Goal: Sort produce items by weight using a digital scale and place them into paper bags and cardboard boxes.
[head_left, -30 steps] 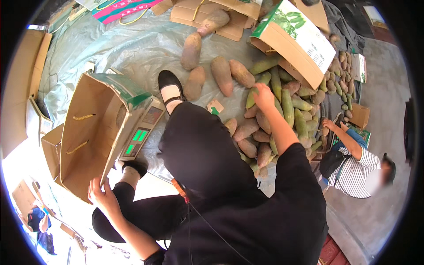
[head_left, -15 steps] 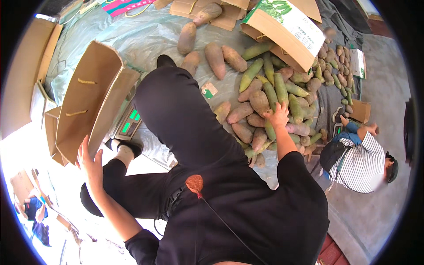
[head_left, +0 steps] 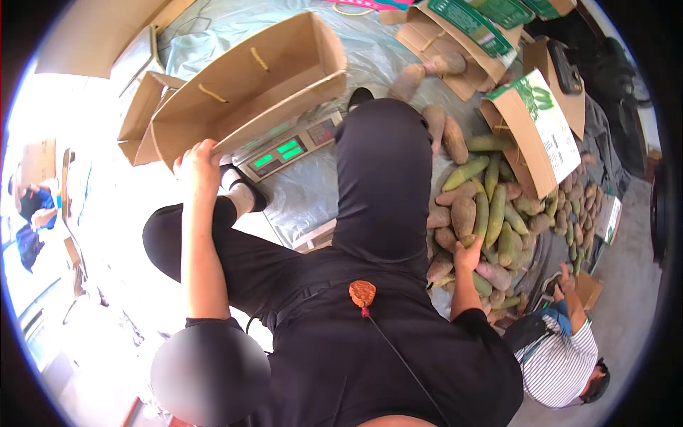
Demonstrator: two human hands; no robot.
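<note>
My left hand (head_left: 198,167) is closed on the near edge of a tall open brown carton (head_left: 284,107) with rope handles. The carton lies tilted on its side, its open face toward me, and no contents show inside. It rests on or just behind a digital scale (head_left: 292,149) with green lit displays. On my right, my right hand (head_left: 467,255) closes round the lower end of a brownish radish-like root (head_left: 464,215) at the pile's near side. Its fingertips are partly hidden. Green roots (head_left: 496,213) lie against it in the heap.
A printed white-and-brown carton (head_left: 533,135) lies over the pile's far side, and green cartons (head_left: 473,32) stand behind. My bent knee (head_left: 384,171) is between scale and pile. A person in a striped shirt (head_left: 562,363) crouches at right. Plastic sheeting (head_left: 299,210) covers the floor.
The view has swung, shifting the scene. My left hand has come from beside the carton onto its edge. My right hand has moved from atop the pile to the root's near end.
</note>
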